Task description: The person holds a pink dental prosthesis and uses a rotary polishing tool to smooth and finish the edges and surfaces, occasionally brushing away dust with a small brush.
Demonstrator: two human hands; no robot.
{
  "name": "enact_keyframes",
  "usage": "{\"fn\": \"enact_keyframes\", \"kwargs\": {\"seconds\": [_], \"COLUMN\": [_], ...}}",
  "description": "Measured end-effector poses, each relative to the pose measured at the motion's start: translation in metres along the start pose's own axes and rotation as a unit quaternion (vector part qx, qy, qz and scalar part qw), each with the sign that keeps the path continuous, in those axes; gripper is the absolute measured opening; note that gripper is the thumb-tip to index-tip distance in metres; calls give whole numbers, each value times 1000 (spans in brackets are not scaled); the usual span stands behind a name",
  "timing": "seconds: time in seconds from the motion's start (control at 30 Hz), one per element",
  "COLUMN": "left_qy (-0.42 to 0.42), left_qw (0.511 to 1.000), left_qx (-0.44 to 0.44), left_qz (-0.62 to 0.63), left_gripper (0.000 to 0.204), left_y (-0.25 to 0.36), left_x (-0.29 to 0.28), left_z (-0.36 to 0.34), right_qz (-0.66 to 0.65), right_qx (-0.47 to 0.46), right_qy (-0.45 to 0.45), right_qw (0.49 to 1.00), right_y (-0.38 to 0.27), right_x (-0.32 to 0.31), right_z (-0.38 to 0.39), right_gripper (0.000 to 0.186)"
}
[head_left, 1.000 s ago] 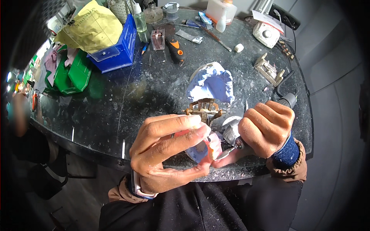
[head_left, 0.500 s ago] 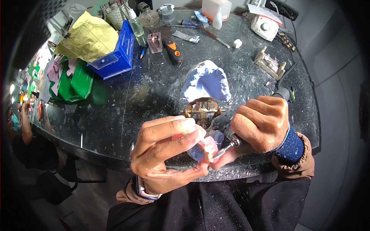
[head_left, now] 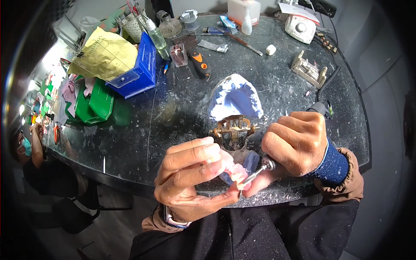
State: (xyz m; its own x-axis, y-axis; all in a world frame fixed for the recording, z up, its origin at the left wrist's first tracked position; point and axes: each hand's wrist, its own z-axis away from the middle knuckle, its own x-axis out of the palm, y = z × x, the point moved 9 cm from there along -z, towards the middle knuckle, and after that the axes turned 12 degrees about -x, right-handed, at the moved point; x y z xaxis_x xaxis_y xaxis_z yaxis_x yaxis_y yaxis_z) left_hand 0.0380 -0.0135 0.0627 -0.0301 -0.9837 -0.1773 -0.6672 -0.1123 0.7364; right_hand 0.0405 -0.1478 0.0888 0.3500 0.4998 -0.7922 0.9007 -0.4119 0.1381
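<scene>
My left hand (head_left: 186, 175) pinches a pink denture (head_left: 237, 172) between thumb and fingers, close to the bench's front edge. Wrapped round a rotary handpiece (head_left: 268, 163) is my right hand (head_left: 297, 143), its thumb reaching toward the denture. The metal bur (head_left: 253, 177) meets the denture's near edge by my left thumb; exact contact is hard to tell. Just beyond the hands stands a brass-coloured articulator (head_left: 234, 130), opened out, with a bluish-white plaster cast (head_left: 236, 97) on its far arm. The cast on its near side is partly hidden by my hands. Pale dust covers my right hand.
A blue bin (head_left: 141, 71) with a yellow paper bag (head_left: 104, 54) and a green bin (head_left: 102, 106) stand at left. Beyond the cast lie an orange-black tool (head_left: 199, 64) and a brush (head_left: 247, 44). A bur stand (head_left: 308, 70) sits right. Far left, a person (head_left: 37, 149) works.
The whole view has shifted, so the bench and its things appear farther right and slightly lower. My hands keep their grips; the denture is turned slightly against the bur.
</scene>
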Motion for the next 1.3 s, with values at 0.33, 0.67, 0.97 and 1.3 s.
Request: {"fn": "enact_keyframes", "kwargs": {"seconds": [0.33,0.67,0.97,1.3], "left_qy": [10,11,-6,-2], "left_qw": [1000,998,999,997], "left_qx": [-8,-51,-53,-58], "left_qz": [7,46,-4,-54], "left_gripper": [53,53,60,57], "left_y": [-1,-6,-2,-4], "left_x": [1,0,-1,0], "left_z": [1,3,-3,-2], "right_qz": [-18,-28,5,18], "right_qx": [-29,-54,-33,-7], "right_qy": [13,25,45,27], "right_qw": [999,998,998,999], "right_y": [-6,-10,-3,0], "right_x": [0,4,-1,4], "right_z": [1,2,0,3], "right_gripper": [51,51,62,66]}}
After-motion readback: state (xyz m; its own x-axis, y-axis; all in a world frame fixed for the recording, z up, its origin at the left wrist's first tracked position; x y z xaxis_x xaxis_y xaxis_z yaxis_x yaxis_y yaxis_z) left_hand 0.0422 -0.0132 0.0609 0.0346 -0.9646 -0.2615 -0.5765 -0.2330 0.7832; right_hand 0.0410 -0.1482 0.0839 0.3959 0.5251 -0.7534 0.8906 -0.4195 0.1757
